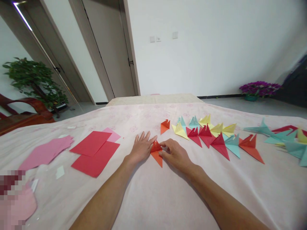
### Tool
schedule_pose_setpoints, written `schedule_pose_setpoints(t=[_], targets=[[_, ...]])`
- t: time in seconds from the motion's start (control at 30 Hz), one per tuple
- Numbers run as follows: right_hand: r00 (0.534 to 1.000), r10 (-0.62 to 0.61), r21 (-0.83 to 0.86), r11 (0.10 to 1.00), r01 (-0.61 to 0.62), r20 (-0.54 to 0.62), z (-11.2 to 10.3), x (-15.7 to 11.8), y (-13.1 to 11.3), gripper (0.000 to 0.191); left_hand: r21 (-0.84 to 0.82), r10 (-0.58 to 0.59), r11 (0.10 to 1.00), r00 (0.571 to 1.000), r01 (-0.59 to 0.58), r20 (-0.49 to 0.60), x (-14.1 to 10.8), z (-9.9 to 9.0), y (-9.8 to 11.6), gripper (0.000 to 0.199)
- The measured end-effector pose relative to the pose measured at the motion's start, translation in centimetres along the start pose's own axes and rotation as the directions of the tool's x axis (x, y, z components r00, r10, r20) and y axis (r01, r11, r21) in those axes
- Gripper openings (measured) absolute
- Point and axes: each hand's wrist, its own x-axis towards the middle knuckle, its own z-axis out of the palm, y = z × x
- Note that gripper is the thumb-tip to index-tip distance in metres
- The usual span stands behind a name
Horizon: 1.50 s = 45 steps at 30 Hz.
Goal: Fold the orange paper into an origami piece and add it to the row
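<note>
An orange-red folded paper crane (pixel 156 153) lies on the cloth between my two hands. My left hand (pixel 143 147) rests flat with its fingers spread, the thumb side touching the crane's upper left edge. From the right, my right hand (pixel 174 152) pinches the crane's right edge between thumb and curled fingers. Just beyond my hands stands a smaller-looking orange crane (pixel 165 126). To the right, several yellow cranes (pixel 180 130), red cranes (pixel 219 145) and light blue cranes (pixel 232 144) stand in loose rows.
Red paper sheets (pixel 96 161) and pink sheets (pixel 45 151) lie on the left of the cloth-covered table (pixel 144 204). More folded cranes (pixel 285 135) are at the far right. A wooden chair (pixel 28 116) stands beyond the left edge.
</note>
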Motion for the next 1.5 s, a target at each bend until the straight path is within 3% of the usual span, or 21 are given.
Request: schedule_pose_setpoints(t=[0.13,0.27,0.33,0.47,0.73,1.0,1.3,1.5], targets=[[0.999,0.029,0.015,0.999,-0.029,-0.021,0.4,0.5,-0.2,0.006,-0.152,-0.081,0.987,0.984,0.057,-0.157,0.0,-0.1,0.5,0.041],[0.994,0.098,0.075,0.993,-0.095,-0.039,-0.4,0.7,0.7,0.007,-0.494,-0.121,0.866,0.928,-0.075,-0.353,-0.9,-0.8,1.4,0.035],[0.995,0.091,0.092,0.992,-0.087,-0.038,-1.1,0.7,1.3,0.009,-0.586,-0.112,0.803,0.936,-0.113,-0.335,-1.4,-0.9,2.1,0.031],[0.998,0.060,0.112,0.992,-0.059,-0.003,-1.6,0.5,2.0,0.009,-0.716,-0.145,0.696,0.966,-0.053,-0.212,-1.6,-0.4,2.9,0.018],[0.987,0.123,0.207,0.973,-0.100,-0.103,-0.8,0.8,1.2,0.008,-0.719,-0.103,0.694,0.984,-0.032,-0.144,-1.3,-0.2,3.0,0.016],[0.986,0.141,0.314,0.943,-0.109,-0.084,-0.4,0.8,0.4,0.009,-0.736,-0.119,0.676,0.980,-0.038,-0.159,-1.3,0.2,3.5,0.012],[0.977,0.186,0.405,0.905,-0.127,-0.109,-0.3,0.7,0.2,0.008,-0.662,-0.096,0.747,0.975,-0.063,-0.201,-1.0,0.1,4.2,0.012],[0.978,0.199,0.419,0.895,-0.156,-0.061,-0.1,0.7,0.5,0.007,-0.628,-0.096,0.776,0.976,-0.050,-0.196,-1.2,-0.2,4.5,0.008]])
